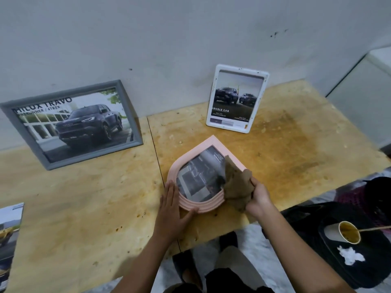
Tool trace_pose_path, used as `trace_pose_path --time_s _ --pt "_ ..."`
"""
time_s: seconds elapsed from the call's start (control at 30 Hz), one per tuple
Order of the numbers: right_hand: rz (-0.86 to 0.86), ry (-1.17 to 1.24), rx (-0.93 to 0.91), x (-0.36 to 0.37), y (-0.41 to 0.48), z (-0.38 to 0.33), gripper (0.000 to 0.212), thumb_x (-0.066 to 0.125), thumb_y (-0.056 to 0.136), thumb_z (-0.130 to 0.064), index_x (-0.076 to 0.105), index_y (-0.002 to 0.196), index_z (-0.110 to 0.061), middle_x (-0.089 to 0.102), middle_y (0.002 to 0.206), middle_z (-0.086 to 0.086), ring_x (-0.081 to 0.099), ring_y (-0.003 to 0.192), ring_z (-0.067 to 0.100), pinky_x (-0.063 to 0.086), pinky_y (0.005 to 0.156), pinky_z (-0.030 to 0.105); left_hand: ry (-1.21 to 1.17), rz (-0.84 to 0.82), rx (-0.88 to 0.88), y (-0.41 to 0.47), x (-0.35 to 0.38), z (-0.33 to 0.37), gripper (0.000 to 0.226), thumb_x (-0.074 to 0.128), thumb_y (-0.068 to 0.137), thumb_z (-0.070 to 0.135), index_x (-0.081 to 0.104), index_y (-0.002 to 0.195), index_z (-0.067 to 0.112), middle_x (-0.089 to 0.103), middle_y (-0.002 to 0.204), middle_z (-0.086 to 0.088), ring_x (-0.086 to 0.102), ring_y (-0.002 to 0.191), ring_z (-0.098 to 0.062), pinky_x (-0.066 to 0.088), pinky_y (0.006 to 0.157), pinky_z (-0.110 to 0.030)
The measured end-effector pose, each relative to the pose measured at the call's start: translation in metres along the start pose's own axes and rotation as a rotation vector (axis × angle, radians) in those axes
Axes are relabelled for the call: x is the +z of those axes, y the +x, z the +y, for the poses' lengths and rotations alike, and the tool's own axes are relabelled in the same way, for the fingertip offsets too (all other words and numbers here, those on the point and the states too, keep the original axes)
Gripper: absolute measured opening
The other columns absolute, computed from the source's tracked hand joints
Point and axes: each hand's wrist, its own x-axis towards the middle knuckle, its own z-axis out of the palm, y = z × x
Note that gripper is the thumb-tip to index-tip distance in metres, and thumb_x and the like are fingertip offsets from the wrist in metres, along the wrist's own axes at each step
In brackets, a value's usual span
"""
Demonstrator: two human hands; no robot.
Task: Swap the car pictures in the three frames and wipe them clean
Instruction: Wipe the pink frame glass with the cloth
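A brown cloth (236, 187) hides the right side of the pink frame (211, 141) and part of its blurred picture. The left edge cuts off a loose car print (10, 235). The white frame's (212, 106) fine print is too small to read.

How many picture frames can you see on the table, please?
3. A grey frame leans on the wall at the left; a white frame stands by it further right; a pink frame lies flat in front, under the left hand. None looks hidden.
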Motion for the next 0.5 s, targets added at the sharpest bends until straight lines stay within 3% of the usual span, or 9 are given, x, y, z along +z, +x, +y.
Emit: trace_pose_path --time_s 0.07,0.2,0.27,0.33,0.4,0.5 --pt "-0.024 0.039 0.014 0.014 0.011 -0.014 0.048 0.032 0.099 -0.043 0.053 0.130 -0.012 0.073 0.079 0.010 0.071 0.064 0.025 0.056 0.064 0.035 -0.039 0.036 -0.022 -0.001 -0.001 0.002 0.092 0.020 0.076 0.080 -0.022 0.141 0.030 -0.028 0.150 0.010 -0.029 0.137 -0.003 -0.001 0.119 -0.035" --pt "0.021 -0.064 -0.119 0.051 0.035 -0.043 0.050 0.035 0.098 -0.048 0.054 0.125 -0.011 0.062 0.117 0.011 0.059 0.105 0.028 0.046 0.096 0.043 -0.119 0.080 -0.145 0.000 -0.001 0.011 0.101 0.009 0.066 0.089 -0.026 0.140 0.030 -0.032 0.148 0.012 -0.021 0.140 -0.006 -0.005 0.117 -0.033" --pt "0.067 -0.313 -0.289 0.071 0.049 -0.053 0.049 0.034 0.098 -0.046 0.055 0.120 -0.008 0.060 0.116 0.012 0.056 0.109 0.028 0.044 0.097 0.040 -0.132 0.071 -0.179 0.001 -0.002 0.012 0.106 0.012 0.066 0.090 -0.023 0.144 0.028 -0.030 0.150 0.010 -0.014 0.143 -0.010 -0.007 0.115 -0.031" --pt "0.116 -0.668 -0.526 0.090 0.059 -0.055 0.048 0.028 0.101 -0.039 0.057 0.113 -0.002 0.057 0.107 0.015 0.053 0.103 0.028 0.040 0.087 0.033 -0.122 0.065 -0.161 0.001 -0.003 0.013 0.100 0.023 0.074 0.084 -0.021 0.144 0.028 -0.028 0.151 0.009 -0.014 0.143 -0.010 -0.010 0.114 -0.028" --pt "0.041 -0.973 -0.659 0.110 0.068 -0.048 0.048 0.025 0.102 -0.034 0.059 0.108 0.000 0.058 0.103 0.019 0.054 0.100 0.030 0.036 0.080 0.031 -0.097 0.077 -0.158 0.003 -0.005 0.013 0.093 0.030 0.080 0.075 -0.025 0.141 0.030 -0.028 0.152 0.006 -0.015 0.141 -0.007 -0.010 0.114 -0.025" --pt "-0.064 -1.365 -0.785 0.121 0.080 -0.022 0.047 0.027 0.102 -0.036 0.059 0.114 -0.003 0.064 0.111 0.017 0.057 0.105 0.033 0.043 0.089 0.037 -0.063 0.067 -0.152 0.004 -0.007 0.014 0.088 0.028 0.082 0.070 -0.027 0.138 0.030 -0.033 0.148 0.008 -0.020 0.138 -0.003 -0.009 0.114 -0.025"
